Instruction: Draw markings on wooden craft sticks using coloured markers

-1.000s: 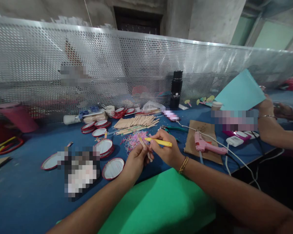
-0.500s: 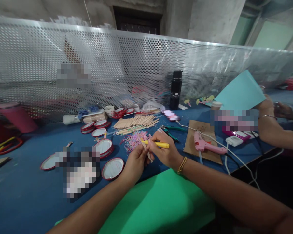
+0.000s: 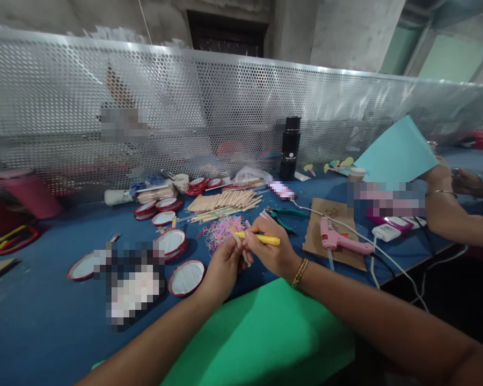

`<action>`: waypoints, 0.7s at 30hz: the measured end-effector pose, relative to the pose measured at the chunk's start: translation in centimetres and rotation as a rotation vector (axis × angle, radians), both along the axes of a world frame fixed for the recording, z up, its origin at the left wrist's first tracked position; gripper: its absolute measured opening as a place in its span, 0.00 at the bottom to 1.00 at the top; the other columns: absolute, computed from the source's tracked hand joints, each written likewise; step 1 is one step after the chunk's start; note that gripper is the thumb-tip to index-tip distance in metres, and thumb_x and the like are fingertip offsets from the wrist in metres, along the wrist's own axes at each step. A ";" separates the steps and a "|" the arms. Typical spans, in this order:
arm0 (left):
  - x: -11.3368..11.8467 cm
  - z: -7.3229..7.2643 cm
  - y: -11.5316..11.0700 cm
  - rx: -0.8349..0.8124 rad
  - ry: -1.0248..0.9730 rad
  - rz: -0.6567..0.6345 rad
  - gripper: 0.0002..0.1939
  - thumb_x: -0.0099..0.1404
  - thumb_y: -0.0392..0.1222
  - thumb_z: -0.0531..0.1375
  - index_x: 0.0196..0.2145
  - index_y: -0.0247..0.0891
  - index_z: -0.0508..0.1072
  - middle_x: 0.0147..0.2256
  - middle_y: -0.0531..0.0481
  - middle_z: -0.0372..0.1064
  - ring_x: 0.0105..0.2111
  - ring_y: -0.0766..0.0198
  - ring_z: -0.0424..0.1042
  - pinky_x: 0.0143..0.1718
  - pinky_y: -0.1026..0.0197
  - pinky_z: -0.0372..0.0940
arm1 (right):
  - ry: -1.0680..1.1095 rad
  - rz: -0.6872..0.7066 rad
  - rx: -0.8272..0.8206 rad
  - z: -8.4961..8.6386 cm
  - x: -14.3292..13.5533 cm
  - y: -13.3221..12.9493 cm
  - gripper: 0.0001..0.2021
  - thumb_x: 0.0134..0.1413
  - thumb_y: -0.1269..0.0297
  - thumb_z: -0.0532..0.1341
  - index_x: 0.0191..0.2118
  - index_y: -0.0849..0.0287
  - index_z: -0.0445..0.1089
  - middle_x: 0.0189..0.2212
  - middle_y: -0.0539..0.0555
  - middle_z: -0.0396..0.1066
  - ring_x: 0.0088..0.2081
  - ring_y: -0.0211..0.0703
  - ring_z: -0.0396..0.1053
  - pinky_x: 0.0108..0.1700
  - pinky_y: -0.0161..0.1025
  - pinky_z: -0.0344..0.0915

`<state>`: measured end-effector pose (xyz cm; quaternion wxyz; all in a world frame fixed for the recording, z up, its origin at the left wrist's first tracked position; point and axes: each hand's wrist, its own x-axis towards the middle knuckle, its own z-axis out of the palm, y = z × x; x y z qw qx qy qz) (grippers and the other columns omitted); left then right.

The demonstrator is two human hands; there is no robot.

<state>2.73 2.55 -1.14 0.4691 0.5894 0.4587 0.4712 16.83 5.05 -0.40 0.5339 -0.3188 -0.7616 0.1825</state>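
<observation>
Left hand [image 3: 224,266]: fingers closed around a short wooden craft stick [image 3: 244,256], held upright just above the blue table [image 3: 44,321] near its front edge. Right hand [image 3: 270,247]: fingers pinched on a yellow craft knife [image 3: 260,238], lying roughly level with its tip at the stick, the two hands touching. Around them: heap of pastel rubber bands [image 3: 222,230] just behind the hands, pile of wooden sticks [image 3: 223,202] farther back, red-rimmed round lids [image 3: 185,277] to the left, pink glue gun [image 3: 338,241] on brown cardboard [image 3: 334,212] to the right, green sheet [image 3: 261,338] in front.
</observation>
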 end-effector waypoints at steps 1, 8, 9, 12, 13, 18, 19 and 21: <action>0.0 0.0 0.0 0.001 0.001 0.000 0.20 0.64 0.56 0.55 0.22 0.39 0.68 0.18 0.56 0.62 0.18 0.69 0.57 0.20 0.66 0.53 | -0.009 0.008 0.000 0.0 0.0 0.0 0.09 0.61 0.65 0.55 0.28 0.54 0.64 0.17 0.44 0.67 0.24 0.36 0.66 0.34 0.35 0.63; 0.0 -0.1 0.0 -0.001 -0.005 0.004 0.18 0.64 0.55 0.56 0.25 0.39 0.68 0.20 0.55 0.65 0.19 0.68 0.60 0.21 0.66 0.54 | -0.017 -0.104 -0.009 0.0 0.4 0.8 0.10 0.60 0.65 0.56 0.26 0.55 0.63 0.21 0.46 0.68 0.24 0.36 0.65 0.30 0.34 0.61; 0.0 -0.1 0.0 -0.003 -0.006 0.006 0.17 0.64 0.55 0.56 0.26 0.39 0.68 0.21 0.55 0.66 0.19 0.68 0.60 0.21 0.66 0.55 | -0.008 -0.113 -0.020 0.0 0.5 0.8 0.11 0.60 0.65 0.55 0.26 0.55 0.63 0.20 0.46 0.67 0.23 0.36 0.65 0.29 0.34 0.61; -0.1 -0.1 0.1 0.001 -0.011 0.009 0.18 0.64 0.55 0.55 0.25 0.39 0.68 0.20 0.55 0.65 0.19 0.69 0.59 0.21 0.66 0.54 | 0.037 -0.060 -0.022 0.0 0.3 0.6 0.10 0.61 0.64 0.55 0.27 0.55 0.63 0.21 0.46 0.68 0.23 0.36 0.65 0.30 0.34 0.61; -0.1 -0.1 0.1 0.004 -0.012 0.009 0.18 0.64 0.54 0.56 0.24 0.39 0.68 0.20 0.55 0.64 0.19 0.69 0.59 0.21 0.66 0.54 | 0.040 -0.037 -0.011 0.0 0.2 0.4 0.10 0.61 0.64 0.55 0.27 0.55 0.63 0.21 0.46 0.69 0.24 0.36 0.66 0.31 0.34 0.62; 0.0 0.0 0.0 0.010 -0.011 -0.001 0.18 0.64 0.52 0.56 0.23 0.38 0.68 0.20 0.56 0.63 0.19 0.69 0.58 0.21 0.66 0.53 | -0.017 0.001 0.037 0.0 -0.1 0.0 0.09 0.60 0.67 0.56 0.28 0.55 0.64 0.17 0.44 0.67 0.24 0.36 0.66 0.35 0.35 0.62; 0.0 0.0 0.0 0.008 -0.009 -0.003 0.17 0.64 0.52 0.56 0.23 0.38 0.68 0.20 0.56 0.63 0.19 0.69 0.58 0.21 0.66 0.53 | -0.020 0.004 0.039 0.0 -0.1 0.1 0.09 0.60 0.67 0.56 0.28 0.55 0.64 0.17 0.44 0.67 0.23 0.36 0.65 0.35 0.35 0.62; 0.0 0.0 0.0 0.004 -0.008 -0.002 0.17 0.64 0.52 0.55 0.24 0.38 0.68 0.20 0.56 0.63 0.19 0.69 0.58 0.21 0.66 0.53 | -0.003 -0.011 0.034 -0.1 0.0 0.4 0.09 0.60 0.67 0.56 0.27 0.55 0.63 0.19 0.45 0.68 0.23 0.35 0.66 0.33 0.34 0.62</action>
